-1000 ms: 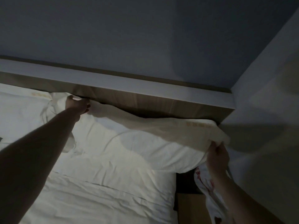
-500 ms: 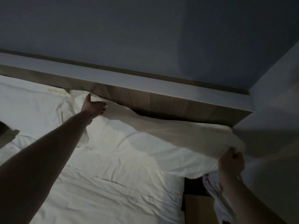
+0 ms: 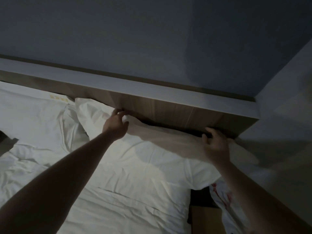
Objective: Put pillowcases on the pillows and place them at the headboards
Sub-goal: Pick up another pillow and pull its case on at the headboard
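My left hand (image 3: 116, 123) lay with loosely spread fingers on the top edge of the cased pillow (image 3: 152, 159), which sat against the wooden headboard (image 3: 177, 112) beside a second pillow (image 3: 33, 115), while my right hand (image 3: 216, 144) touched its far corner, fingers curled, though I could not tell whether they pinched the cloth. I judged the limp, creased white cotton could slump into the dark gap behind, since the soft, rumpled filling gave the flat wood-grain panel little to hold.

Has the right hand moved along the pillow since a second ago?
Yes. The right hand left the pillow's corner near the side wall and now sits at its top edge, just below the headboard.
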Demonstrator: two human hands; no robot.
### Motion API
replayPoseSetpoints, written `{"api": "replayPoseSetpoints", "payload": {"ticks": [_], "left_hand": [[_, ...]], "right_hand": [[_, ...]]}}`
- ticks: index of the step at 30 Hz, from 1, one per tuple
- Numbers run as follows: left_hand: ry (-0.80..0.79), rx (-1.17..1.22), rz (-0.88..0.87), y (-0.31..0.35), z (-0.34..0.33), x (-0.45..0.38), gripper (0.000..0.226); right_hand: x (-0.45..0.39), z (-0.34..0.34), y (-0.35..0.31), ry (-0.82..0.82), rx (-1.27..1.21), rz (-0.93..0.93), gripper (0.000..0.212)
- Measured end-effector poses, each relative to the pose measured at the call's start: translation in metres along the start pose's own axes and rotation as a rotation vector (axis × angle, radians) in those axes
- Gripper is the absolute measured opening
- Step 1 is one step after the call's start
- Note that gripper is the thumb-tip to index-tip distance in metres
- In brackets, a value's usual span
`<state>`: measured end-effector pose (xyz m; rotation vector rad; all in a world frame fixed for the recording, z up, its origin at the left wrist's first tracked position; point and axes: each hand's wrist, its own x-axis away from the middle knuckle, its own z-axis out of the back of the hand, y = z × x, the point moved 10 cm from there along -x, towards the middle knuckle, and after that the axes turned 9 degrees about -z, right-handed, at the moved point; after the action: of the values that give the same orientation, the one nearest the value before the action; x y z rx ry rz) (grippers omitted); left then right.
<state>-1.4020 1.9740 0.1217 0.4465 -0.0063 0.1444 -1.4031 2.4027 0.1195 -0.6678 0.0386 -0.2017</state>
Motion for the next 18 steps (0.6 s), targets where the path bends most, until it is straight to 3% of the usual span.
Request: {"api": "replayPoseSetpoints", "payload": {"ticks": [7, 11, 15, 18], "left_hand": [[-0.384, -0.209, 0.046, -0.002, -0.041, -0.009, 0.067], [-0.554, -0.309, 0.010, 0.000, -0.052, -0.012, 0.062], [-0.484, -0.272, -0.006, 0.006, -0.045, -0.022, 0.048], [-0.213, -0.247, -0.064, 0.023, -0.016, -0.028, 0.038]], "right_hand": [[-0.022, -0.040, 0.035, -0.398, 0.443, -0.104, 0.047], [-0.020, -0.047, 0.037, -0.565, 0.536, -0.080, 0.055], [-0.031, -0.022, 0.013, -0.437, 0.407, 0.051, 0.023], [-0.036, 0.016, 0.003, -0.144, 0.224, 0.137, 0.020]]}}
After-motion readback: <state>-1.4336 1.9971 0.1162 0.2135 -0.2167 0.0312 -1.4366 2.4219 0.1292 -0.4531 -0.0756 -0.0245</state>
